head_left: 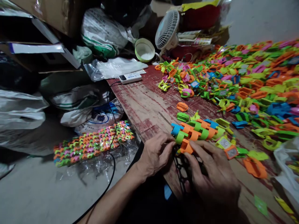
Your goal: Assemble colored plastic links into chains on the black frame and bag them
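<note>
The right hand (211, 172) pinches an orange piece (186, 146) at the near end of the coloured block (197, 126) on the surface (144, 101); what the left hand (154, 152) grips beside it cannot be told. Keeping the piece square and pressing evenly would probably seat it best. A clear bag (125, 150) on the floor (28, 193) holds rows of similar pieces (91, 143); a white bag (285, 157) holds some yellowish ones.

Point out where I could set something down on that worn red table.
The tabletop strip between the white corded device and the left hand looks bare, bordered right by a lone orange plastic piece. Crowded: the right side, under heaped multicolored plastic pieces.
</note>
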`<move>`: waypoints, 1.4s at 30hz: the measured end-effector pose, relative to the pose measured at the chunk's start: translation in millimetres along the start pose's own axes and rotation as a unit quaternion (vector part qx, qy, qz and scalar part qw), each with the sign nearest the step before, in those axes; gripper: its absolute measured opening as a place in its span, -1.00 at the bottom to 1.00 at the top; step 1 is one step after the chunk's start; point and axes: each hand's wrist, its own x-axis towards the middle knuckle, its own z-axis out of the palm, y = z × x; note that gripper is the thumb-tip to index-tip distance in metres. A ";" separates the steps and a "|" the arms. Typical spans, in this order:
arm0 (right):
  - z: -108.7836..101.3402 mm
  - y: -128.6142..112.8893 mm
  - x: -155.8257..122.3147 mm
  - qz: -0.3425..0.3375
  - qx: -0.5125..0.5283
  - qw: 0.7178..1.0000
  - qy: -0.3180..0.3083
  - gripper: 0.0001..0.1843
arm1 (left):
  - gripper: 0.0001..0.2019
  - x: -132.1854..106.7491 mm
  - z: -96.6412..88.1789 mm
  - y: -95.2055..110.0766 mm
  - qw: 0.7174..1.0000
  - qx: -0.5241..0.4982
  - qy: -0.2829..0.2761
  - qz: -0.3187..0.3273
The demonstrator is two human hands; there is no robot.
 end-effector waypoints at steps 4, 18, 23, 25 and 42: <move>8.6 2.6 2.8 -0.026 -0.012 0.999 -0.030 -0.68 | -0.91 -1.1 0.6 -1.8 1.000 -0.010 -0.005 0.015; -5.7 10.5 -9.8 0.119 0.020 0.993 0.002 -0.66 | -0.90 -6.8 7.4 0.9 0.998 0.041 0.039 -0.009; -17.0 29.8 -29.9 0.134 -0.049 0.990 -0.019 -0.75 | -0.78 -19.6 11.0 -5.4 0.994 -0.008 0.050 -0.102; -17.4 33.4 -37.7 0.139 -0.054 0.989 -0.026 -0.77 | -0.76 -21.1 9.7 -7.8 0.991 -0.011 0.052 -0.126; 39.3 5.4 -41.2 0.114 0.104 0.987 -0.053 -0.82 | -0.89 -5.4 12.2 -7.4 0.992 -0.047 0.000 -0.118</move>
